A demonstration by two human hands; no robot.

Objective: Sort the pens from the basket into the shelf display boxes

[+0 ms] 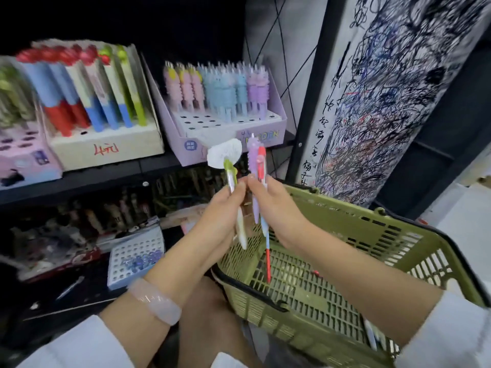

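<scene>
Hiding pen [372, 334] behind right forearm [353, 282]

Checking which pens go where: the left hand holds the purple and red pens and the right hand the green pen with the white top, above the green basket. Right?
Hands swapped. The head view shows the left hand holding the green pen with the white top, the right hand the purple pen and red pen, above the green basket.

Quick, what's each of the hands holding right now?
Left hand: holds the green pen with a white paper tag.
Right hand: holds two pens, the purple pen and the red pen.
</scene>
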